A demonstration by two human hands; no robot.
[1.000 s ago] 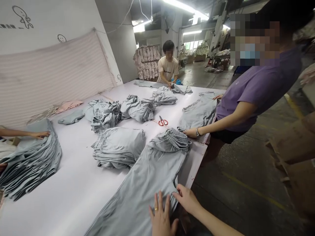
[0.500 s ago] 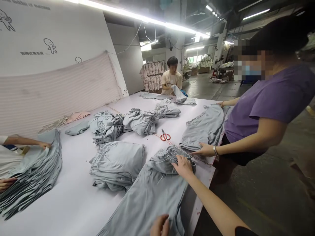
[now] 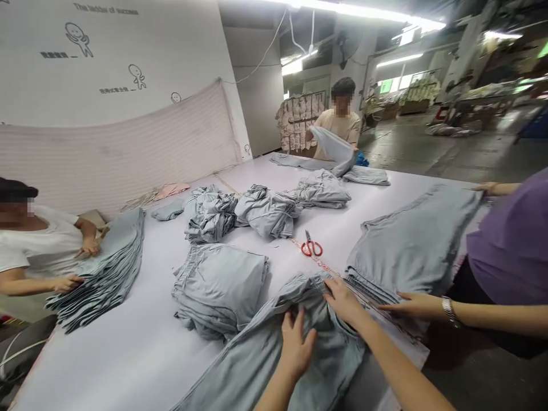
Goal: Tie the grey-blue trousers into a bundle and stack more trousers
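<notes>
Trousers (image 3: 257,365) lie at the near edge of the table (image 3: 137,359), left hand (image 3: 297,346) spread over them, right hand (image 3: 346,301) at the waistband (image 3: 305,282), grip unclear, in what looks like straightening, and the next move likely calls for evening it out.

Trousers (image 3: 242,377), 6 o'clock: matt woven-looking cloth, soft, wrinkled. Folded stack (image 3: 226,279), 7 o'clock: same matt cloth, gathered waistband rough and ribbed. Table (image 3: 128,359): smooth, slightly glossy top. Scissors (image 3: 311,248), just off centre toward 4 o'clock: metal blades, smooth handles, maybe plastic. Watch (image 3: 450,311), 4 o'clock: shiny metal band. Curtain (image 3: 120,154), 9 to 10 o'clock: thin matt cloth. Floor (image 3: 394,148), 2 to 3 o'clock: hard, dull sheen.
</notes>
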